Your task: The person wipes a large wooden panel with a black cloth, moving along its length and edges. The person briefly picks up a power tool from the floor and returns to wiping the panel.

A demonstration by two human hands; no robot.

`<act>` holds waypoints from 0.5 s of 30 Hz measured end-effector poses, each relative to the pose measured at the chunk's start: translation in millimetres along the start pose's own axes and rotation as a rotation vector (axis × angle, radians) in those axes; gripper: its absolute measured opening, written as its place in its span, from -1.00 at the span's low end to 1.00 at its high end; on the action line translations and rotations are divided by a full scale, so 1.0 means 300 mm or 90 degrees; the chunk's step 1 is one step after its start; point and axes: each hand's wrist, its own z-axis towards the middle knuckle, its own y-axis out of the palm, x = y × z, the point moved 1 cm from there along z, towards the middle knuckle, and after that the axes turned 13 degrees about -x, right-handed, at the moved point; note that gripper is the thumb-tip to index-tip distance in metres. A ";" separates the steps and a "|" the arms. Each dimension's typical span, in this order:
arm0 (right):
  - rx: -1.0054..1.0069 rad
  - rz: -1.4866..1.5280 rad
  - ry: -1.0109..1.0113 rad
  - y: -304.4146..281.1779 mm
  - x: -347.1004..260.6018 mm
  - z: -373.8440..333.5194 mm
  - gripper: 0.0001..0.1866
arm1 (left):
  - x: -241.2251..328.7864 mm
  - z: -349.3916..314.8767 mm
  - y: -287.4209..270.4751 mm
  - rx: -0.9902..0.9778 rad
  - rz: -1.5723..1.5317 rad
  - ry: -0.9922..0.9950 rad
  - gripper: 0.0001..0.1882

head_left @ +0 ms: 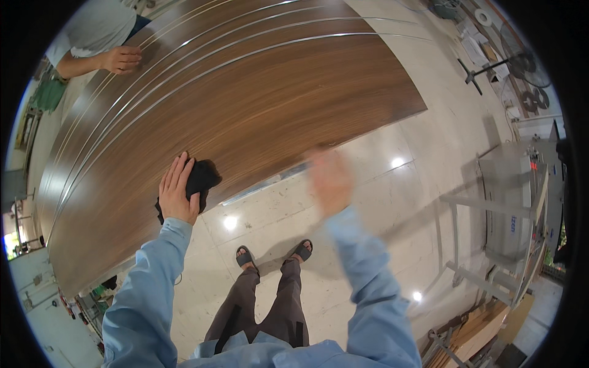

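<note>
A large brown wood-grain board stretches across the view in front of me. My left hand lies flat near the board's close edge, fingers stretched out, pressing on a black cloth. The cloth bunches out on both sides of the palm. My right hand is smeared by motion at the board's near edge, toward the right; whether it touches the edge or holds anything cannot be made out. Several thin shiny metal strips run lengthwise over the far part of the board.
Across the board at the far left, another person's hand rests by the strips. To the right stand a metal frame and a grey box. A black-legged stand is at the far right. Pale tiled floor lies under my feet.
</note>
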 end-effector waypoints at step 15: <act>-0.086 0.186 -0.050 -0.129 0.054 0.046 -0.82 | -0.006 -0.005 0.002 0.000 0.003 0.002 -0.21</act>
